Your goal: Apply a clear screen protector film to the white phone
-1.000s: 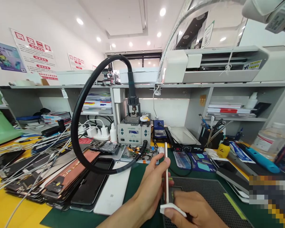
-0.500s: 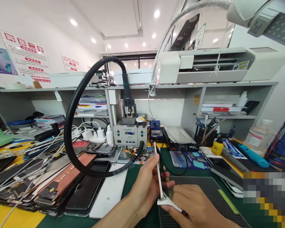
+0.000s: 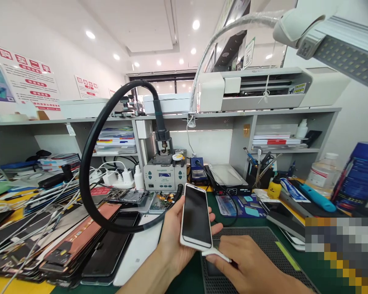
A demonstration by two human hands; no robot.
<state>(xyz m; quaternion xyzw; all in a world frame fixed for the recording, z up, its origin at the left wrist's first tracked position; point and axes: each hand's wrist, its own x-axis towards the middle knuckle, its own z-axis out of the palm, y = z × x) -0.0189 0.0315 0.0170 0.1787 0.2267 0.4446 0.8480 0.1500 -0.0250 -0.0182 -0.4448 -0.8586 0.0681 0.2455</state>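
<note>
My left hand (image 3: 174, 232) is wrapped round a white smartphone (image 3: 197, 216). The phone's dark screen faces me, and its body leans back. A small, white, thin piece (image 3: 216, 255) is pinched between the thumb and fingers of my right hand (image 3: 247, 261). Its broad end touches the phone's lower right corner; whether it is a folded wipe or a flat tool, I cannot tell. Beneath my right hand lies a black textured mat (image 3: 263, 241), with a dark flat thing (image 3: 214, 267) partly covered on it.
On the left, stacked phone parts (image 3: 82, 232) and tangled white cables (image 3: 52, 212) crowd the bench. A thick black hose (image 3: 84, 163) loops from the hot-air station (image 3: 164, 177). At right stand a yellow bottle (image 3: 274, 188) and a tool holder (image 3: 259, 173). A lamp (image 3: 346, 53) hangs upper right.
The phone has turned from edge-on so that its screen now faces me. My right hand keeps the white piece at its lower end. The whole view has shifted slightly.
</note>
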